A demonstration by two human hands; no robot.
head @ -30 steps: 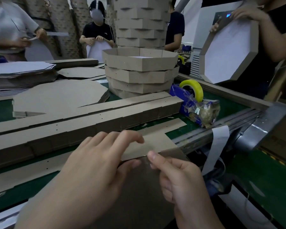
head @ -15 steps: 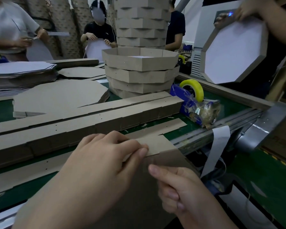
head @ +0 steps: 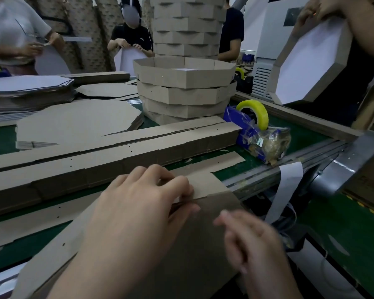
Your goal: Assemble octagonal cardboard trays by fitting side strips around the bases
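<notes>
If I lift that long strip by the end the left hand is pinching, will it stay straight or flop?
Probably flop: the strip is thin, long cardboard, and the stacked strips beside it show fold breaks at intervals, so it likely hinges there. Likely light too; the left hand holds it with a fingertip pinch.

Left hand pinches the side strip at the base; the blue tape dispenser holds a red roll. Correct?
No: head view shows the roll on the tape dispenser is yellow. The left hand does pinch the side strip at the base.
</notes>
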